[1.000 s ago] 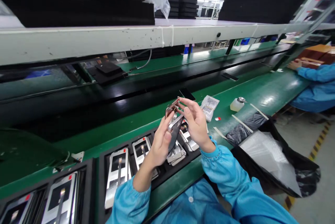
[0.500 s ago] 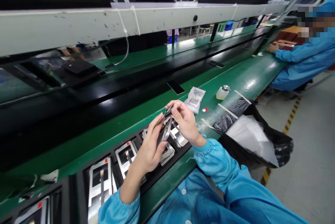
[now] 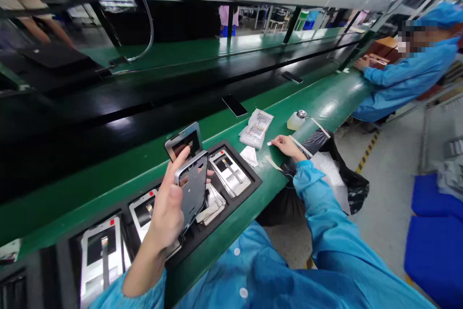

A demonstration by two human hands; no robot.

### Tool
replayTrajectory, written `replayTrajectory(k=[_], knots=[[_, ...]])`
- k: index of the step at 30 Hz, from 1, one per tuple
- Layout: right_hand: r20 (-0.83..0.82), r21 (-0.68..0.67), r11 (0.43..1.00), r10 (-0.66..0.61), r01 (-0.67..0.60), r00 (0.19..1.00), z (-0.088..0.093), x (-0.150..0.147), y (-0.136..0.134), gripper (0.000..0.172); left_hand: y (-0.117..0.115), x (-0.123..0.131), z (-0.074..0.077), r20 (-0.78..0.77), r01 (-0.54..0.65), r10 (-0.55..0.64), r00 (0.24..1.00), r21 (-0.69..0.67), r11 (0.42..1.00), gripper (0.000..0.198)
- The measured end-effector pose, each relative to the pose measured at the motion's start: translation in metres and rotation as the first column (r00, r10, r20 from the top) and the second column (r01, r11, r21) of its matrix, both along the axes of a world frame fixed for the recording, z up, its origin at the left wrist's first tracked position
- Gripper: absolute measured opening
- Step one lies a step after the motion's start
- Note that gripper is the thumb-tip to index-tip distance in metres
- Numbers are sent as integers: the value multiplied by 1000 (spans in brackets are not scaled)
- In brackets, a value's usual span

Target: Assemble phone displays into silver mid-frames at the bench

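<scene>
Grey and hard-edged, the phone casing stands tilted in the left hand, its broad flat face pierced by a cut-out near the top. Just behind it, a silver-framed panel with a dark window splays away, one finger lying against it; the left hand is closed around both. Below that grip sits a black foam tray with silvery plates.

Half a second ago both hands were together at these parts, the casing nearly edge-on; now its face shows, and the right hand is well apart, down on the bench. Its fingertips meet at a small white piece, where a red-and-white scrap lay; whether they pinch or merely touch it, I cannot tell.
</scene>
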State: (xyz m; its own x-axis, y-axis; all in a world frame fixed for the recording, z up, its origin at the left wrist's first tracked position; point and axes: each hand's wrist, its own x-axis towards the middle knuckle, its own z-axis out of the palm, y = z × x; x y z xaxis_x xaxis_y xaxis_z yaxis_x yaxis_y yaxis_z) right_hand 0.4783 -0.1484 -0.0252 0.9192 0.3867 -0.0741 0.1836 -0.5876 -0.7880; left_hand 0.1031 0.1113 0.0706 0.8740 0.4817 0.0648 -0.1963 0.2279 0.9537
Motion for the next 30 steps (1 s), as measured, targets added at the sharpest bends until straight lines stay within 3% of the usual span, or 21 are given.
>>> replayTrajectory(k=[3, 5, 9, 14, 16, 18, 20, 21, 22, 24, 26, 28, 30], knots=[[35, -99, 995, 2, 1, 999, -3, 5, -3, 40, -2, -1, 7, 13, 0, 0, 1000, -33, 999, 93], [90, -150, 988, -14, 28, 996, -5, -1, -4, 41, -2, -1, 11, 53, 73, -66, 996, -130, 989, 94], [241, -176, 973, -103, 148, 965, -9, -27, -2, 43, -9, -1, 25, 183, 231, -174, 968, -367, 901, 97], [341, -70, 965, -216, 254, 915, -4, -35, 6, 44, -22, -9, 51, 266, 341, -237, 934, -476, 810, 100], [371, 0, 962, -255, 275, 893, 8, -37, 14, 45, -25, -16, 57, 312, 362, -227, 922, -496, 789, 97], [370, 123, 969, -245, 214, 896, 27, -54, 25, 55, -28, -23, 59, 345, 392, -234, 909, -514, 763, 94], [284, 326, 945, -78, -20, 956, 51, -89, 41, 70, -30, -29, 60, 355, 422, -262, 897, -520, 743, 94], [211, 453, 870, 105, -192, 972, 64, -113, 50, 75, -31, -30, 60, 351, 427, -271, 896, -520, 740, 94], [139, 542, 768, 319, -341, 938, 78, -138, 60, 78, -32, -31, 61, 350, 427, -273, 896, -516, 742, 93], [2, 642, 555, 689, -529, 724, 102, -185, 81, 76, -32, -31, 62, 336, 402, -255, 907, -508, 762, 90], [-103, 709, 414, 862, -570, 497, 119, -221, 99, 67, -32, -30, 65, 325, 377, -237, 916, -487, 788, 87], [-169, 761, 377, 901, -529, 399, 125, -239, 111, 61, -29, -30, 66, 318, 324, -187, 929, -463, 825, 86], [-231, 798, 426, 870, -426, 436, 120, -243, 113, 57, -26, -32, 67, 319, 248, -107, 942, -444, 861, 89]])
